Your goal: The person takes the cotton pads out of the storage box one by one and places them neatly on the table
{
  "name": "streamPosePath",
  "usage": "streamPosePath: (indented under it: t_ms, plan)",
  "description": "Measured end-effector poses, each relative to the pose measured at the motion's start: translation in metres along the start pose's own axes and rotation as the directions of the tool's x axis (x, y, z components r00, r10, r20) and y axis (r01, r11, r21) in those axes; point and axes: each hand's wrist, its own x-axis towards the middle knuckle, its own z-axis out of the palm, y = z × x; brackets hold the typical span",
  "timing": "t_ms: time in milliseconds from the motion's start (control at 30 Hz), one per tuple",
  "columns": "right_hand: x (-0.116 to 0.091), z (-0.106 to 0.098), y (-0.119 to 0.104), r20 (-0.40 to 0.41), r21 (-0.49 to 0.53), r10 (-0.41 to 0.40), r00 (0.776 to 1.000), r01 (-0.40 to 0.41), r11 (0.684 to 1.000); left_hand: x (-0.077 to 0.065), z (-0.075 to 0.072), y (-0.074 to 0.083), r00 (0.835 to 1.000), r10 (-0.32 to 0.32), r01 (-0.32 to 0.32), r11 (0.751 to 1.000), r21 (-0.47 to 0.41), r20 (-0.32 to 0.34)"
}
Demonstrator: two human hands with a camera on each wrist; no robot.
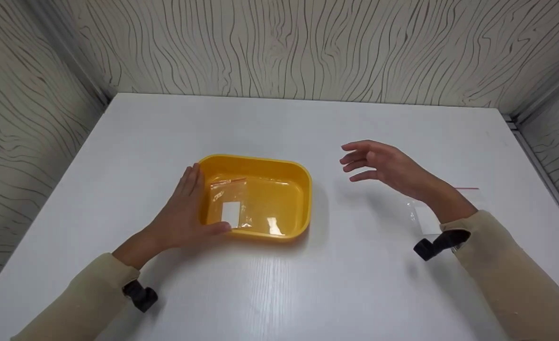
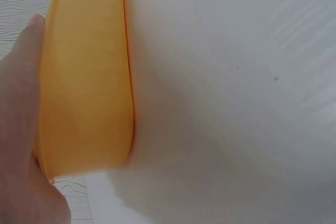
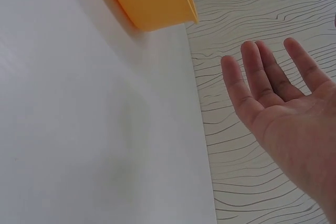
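Note:
A yellow plastic tray (image 1: 279, 163) with rounded corners stands on the white table. Inside it, toward the left, lies a small clear zip bag (image 1: 217, 196) with a red seal line and a white label. My left hand (image 1: 180, 215) rests against the tray's near left corner, its straight fingers along the left side and the thumb at the front rim. To the right of the tray my right hand (image 1: 388, 166) hangs above the table, fingers apart and loosely bent, holding nothing. Partly under the right forearm in the head view lies another clear zip bag (image 1: 428, 220).
The white table (image 1: 279, 284) ends at a back wall (image 1: 279, 47) with a wood-grain line pattern. Similar patterned panels stand at the left and right. Each wrist carries a small black camera mount (image 1: 139, 294).

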Motion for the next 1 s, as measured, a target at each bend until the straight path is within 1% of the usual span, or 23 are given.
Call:
streamPosePath:
  t_ms: [200, 500, 733, 1000]
  plan:
    - [0.007, 0.005, -0.002, 0.016, 0.004, 0.001, 1.0, -0.001, 1.0, 0.0, 0.0, 0.0, 1.0, 0.017, -0.017, 1.0, -0.009, -0.014]
    - [0.015, 0.014, -0.005, 0.054, 0.023, 0.003, 0.999, -0.005, 1.0, 0.001, 0.001, -0.002, 1.0, 0.0, 0.0, 1.0, 0.0, -0.006]
    - [0.019, 0.018, -0.005, 0.06, 0.019, 0.017, 0.998, -0.018, 1.0, 0.001, 0.002, -0.002, 1.0, 0.006, -0.006, 1.0, 0.017, -0.005]
    - [0.025, 0.025, -0.007, 0.095, 0.014, 0.014, 0.995, -0.016, 1.0, 0.0, 0.002, -0.002, 1.0, -0.008, 0.008, 1.0, -0.006, -0.006]
